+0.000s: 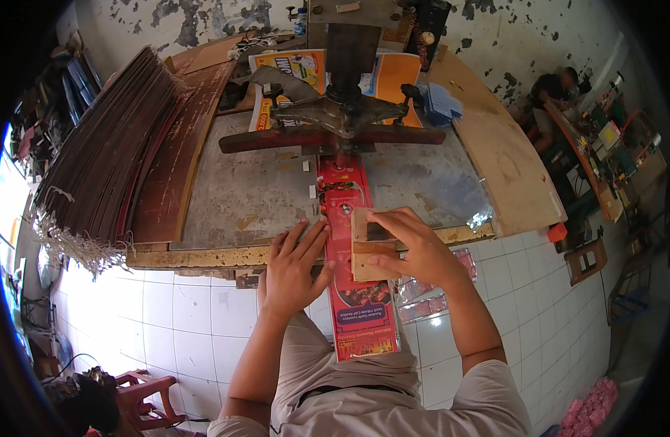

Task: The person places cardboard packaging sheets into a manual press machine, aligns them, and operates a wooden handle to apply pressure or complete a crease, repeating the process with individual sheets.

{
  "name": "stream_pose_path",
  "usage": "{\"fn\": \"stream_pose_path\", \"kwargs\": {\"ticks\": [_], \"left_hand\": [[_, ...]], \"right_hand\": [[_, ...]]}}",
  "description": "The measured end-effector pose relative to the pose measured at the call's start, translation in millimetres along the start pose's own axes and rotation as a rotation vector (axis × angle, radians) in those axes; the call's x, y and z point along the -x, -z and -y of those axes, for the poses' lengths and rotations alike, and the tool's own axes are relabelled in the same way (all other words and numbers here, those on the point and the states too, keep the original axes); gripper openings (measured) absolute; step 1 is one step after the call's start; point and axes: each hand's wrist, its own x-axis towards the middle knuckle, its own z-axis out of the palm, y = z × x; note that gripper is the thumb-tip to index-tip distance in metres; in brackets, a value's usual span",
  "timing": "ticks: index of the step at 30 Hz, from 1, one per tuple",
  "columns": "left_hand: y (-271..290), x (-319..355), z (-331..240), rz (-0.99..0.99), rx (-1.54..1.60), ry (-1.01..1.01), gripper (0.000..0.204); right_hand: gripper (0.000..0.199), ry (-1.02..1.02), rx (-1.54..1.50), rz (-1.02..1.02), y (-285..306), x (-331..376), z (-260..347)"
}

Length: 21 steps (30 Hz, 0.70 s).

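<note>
Red printed film strip (341,251), poss. a stack of several, runs near-to-far down the ctr of the grey metal bench plate (240,193). Far end sits at the press crossbar (277,139), approx. under the press head (344,109); near end overhangs the bench edge, above the person's lap.

R hand (419,244) has the wooden block (365,272) pinched btwn thumb & fingers, block lying on/against the strip's right side; can't tell if it's pressing down. L hand (297,273) is spread flat, gripping nothing, fingertips at the strip's left edge.

Progress, as far as visible: strip is laid out & lined up roughly w/ the press, so setup looks mostly done. No cut or pressed mark can be made out, so the press step is prob. left; exact stage unclear. Small white tabs (312,191) lie just left of the strip; red-printed clear packets (424,306) are near right, purpose unclear.
</note>
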Motion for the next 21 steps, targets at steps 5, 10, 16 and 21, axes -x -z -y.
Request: {"fn": "stream_pose_path", "kwargs": {"ticks": [5, 10, 16, 21], "left_hand": [[0.1, -0.2, -0.2, 0.001, 0.001, 0.002, 0.061], [0.4, -0.7, -1.1, 0.001, 0.009, 0.006, 0.061], [0.8, 0.1, -1.5, 0.007, -0.003, 0.006, 0.061], [1.2, -0.3, -1.5, 0.004, 0.003, 0.003, 0.061]], "right_hand": [[0.077, -0.029, -0.016, 0.023, 1.2, 0.3, 0.6], [0.074, -0.036, -0.023, 0.025, 0.0, 1.2, -1.0], [0.075, -0.044, -0.034, 0.052, -0.6, 1.8, -1.4], [0.075, -0.032, -0.058, 0.031, -2.9, 3.0, -1.8]]}}
